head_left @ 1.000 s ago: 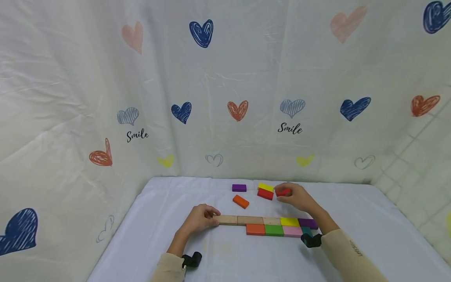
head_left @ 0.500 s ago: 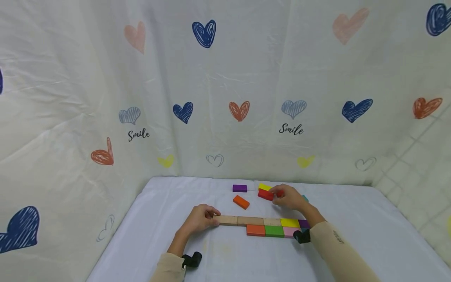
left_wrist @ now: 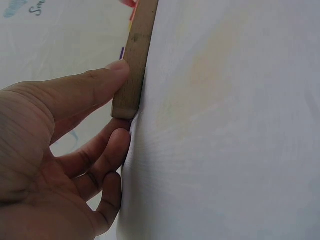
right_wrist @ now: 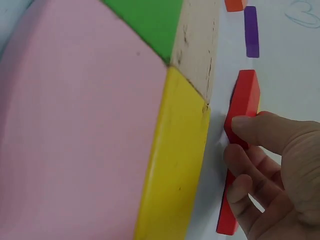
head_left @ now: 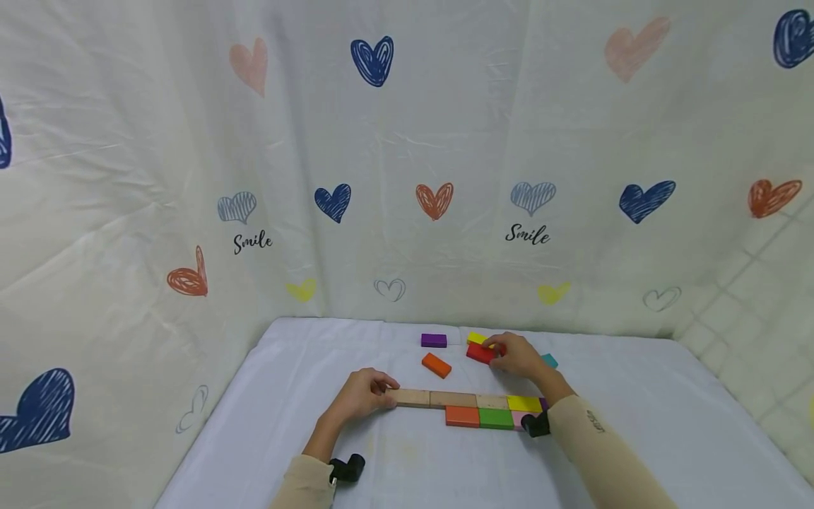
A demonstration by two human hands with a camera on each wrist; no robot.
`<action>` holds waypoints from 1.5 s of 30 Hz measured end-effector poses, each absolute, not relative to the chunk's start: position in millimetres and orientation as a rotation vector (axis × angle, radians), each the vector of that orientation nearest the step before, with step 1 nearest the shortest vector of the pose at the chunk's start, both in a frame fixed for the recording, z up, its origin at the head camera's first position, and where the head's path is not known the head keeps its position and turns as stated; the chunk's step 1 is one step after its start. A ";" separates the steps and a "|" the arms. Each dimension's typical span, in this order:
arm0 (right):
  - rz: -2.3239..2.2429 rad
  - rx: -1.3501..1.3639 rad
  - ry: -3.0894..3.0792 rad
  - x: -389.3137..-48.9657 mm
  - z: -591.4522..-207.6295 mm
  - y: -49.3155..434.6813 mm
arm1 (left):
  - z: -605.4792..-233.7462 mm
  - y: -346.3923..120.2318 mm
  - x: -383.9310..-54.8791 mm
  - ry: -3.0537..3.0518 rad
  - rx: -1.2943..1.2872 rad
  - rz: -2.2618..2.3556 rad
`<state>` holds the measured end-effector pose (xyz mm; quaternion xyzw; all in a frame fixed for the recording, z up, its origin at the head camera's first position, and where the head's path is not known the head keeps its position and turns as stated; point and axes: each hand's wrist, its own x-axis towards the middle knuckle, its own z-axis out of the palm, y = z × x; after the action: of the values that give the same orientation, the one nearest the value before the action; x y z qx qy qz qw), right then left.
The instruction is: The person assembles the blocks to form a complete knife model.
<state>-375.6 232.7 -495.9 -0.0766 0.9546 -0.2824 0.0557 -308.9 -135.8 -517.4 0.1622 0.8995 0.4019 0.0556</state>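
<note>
Apparently flat, glossy red block (head_left: 480, 353) in right hand (head_left: 518, 355) grip.

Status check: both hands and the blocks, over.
Left hand steadies the bare wood block at row's end. Right hand pinches a red block beside the yellow block. Orange block loose nearby, nothing blocking.

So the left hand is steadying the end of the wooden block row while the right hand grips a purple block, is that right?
Not quite: the right hand grips red blocks, as the right wrist view shows. The purple block lies untouched. The left hand does steady the wooden row's end.
</note>
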 end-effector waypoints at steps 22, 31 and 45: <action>-0.888 -0.447 2.859 -338.3 -461.6 239.5 | -515.0 -135.0 -308.9 2.724 0.482 1.219; -1.005 -0.532 2.817 -308.8 -458.6 242.8 | -515.6 -136.0 -309.4 2.722 0.468 1.212; -1.036 -0.600 2.774 -269.2 -466.8 244.6 | -517.1 -135.2 -308.1 2.723 0.453 1.210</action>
<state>-269.2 244.6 -466.8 -0.1984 0.9164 -0.3423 0.0603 -308.1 -135.2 -517.1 0.1501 0.9016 0.4006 0.0639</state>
